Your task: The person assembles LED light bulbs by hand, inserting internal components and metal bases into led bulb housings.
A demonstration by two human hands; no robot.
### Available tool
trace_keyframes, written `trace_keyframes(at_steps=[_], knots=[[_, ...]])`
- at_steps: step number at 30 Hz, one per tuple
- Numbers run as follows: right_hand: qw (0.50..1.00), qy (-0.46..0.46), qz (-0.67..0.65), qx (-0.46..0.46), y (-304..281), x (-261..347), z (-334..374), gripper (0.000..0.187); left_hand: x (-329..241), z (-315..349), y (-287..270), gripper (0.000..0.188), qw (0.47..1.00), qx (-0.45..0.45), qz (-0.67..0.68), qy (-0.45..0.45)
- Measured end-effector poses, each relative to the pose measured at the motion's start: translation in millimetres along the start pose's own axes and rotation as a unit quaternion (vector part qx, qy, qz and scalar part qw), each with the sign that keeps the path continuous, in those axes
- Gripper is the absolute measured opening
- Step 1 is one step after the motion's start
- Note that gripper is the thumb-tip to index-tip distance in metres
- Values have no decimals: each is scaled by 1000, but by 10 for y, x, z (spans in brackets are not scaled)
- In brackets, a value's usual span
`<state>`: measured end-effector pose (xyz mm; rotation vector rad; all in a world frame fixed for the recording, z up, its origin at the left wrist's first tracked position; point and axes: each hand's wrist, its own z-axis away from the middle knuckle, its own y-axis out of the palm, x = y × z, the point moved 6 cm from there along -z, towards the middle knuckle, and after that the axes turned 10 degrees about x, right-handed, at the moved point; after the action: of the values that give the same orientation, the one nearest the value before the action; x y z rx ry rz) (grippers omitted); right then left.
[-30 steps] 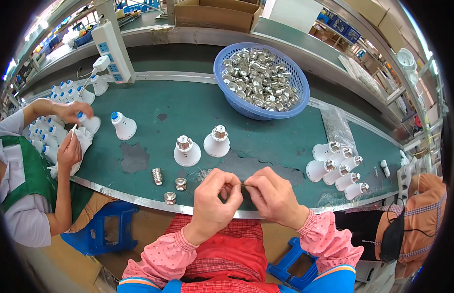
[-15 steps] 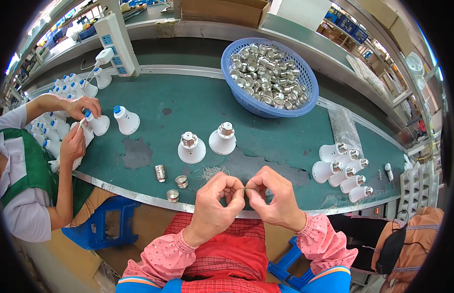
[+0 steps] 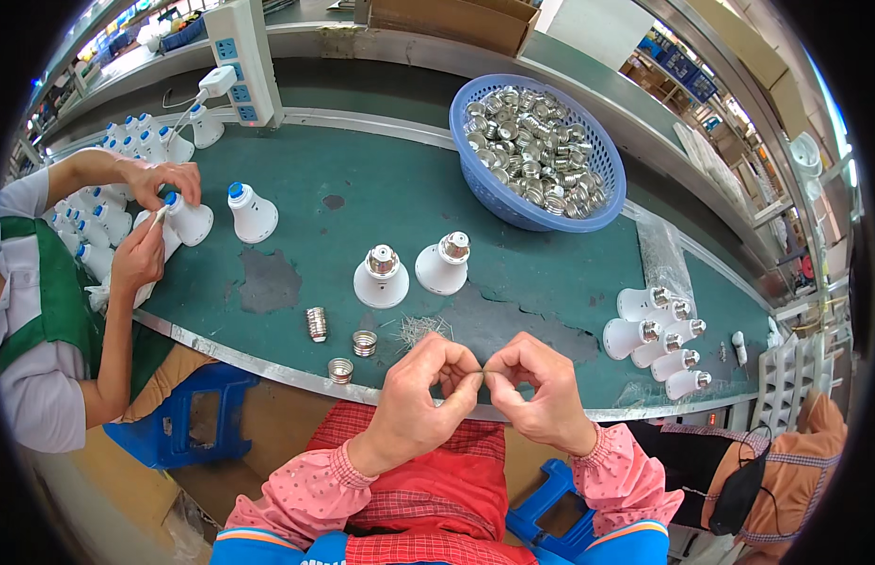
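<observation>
My left hand (image 3: 426, 394) and my right hand (image 3: 543, 394) meet over the table's near edge, thumb and forefinger of each pinched tip to tip. Whatever sits between the fingertips is too small to make out. Just beyond my left hand lies a loose heap of thin metal pins (image 3: 420, 330). To its left are three silver screw caps: one (image 3: 316, 324) lying tilted, the others (image 3: 364, 343) (image 3: 340, 370) standing as open rings. Two white bulb bodies (image 3: 381, 281) (image 3: 444, 265) with silver caps on top stand farther back.
A blue basket (image 3: 467, 174) full of silver screw caps stands at the back. Several capped white bulbs (image 3: 633, 336) are grouped at right. On the left, a co-worker's hands (image 3: 160, 202) work at a blue-topped bulb body (image 3: 190, 222), near a power strip (image 3: 238, 71).
The view has shifted slightly, so the table things appear a little to the right. My pinched hands stay together, with the fingers turned slightly. The co-worker's hands remain at the same bulb body.
</observation>
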<state>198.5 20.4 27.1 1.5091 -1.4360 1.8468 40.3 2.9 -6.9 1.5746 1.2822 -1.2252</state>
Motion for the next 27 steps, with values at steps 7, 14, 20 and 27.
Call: trace_keyframes(at_steps=[7, 14, 20, 27], knots=[[998, 2, -51, 30, 23, -20, -14, 9, 101, 58, 53, 10, 990, 88, 62, -96], [997, -65, 8, 46, -54, 97, -58, 11, 99, 141, 57, 6, 950, 104, 249, -155], [998, -58, -17, 15, -67, 103, -9, 17, 162, 120, 85, 8, 940, 117, 272, -169], [995, -87, 34, 45, -51, 152, -8, 15, 108, 106, 148, 9, 947, 129, 246, -162]])
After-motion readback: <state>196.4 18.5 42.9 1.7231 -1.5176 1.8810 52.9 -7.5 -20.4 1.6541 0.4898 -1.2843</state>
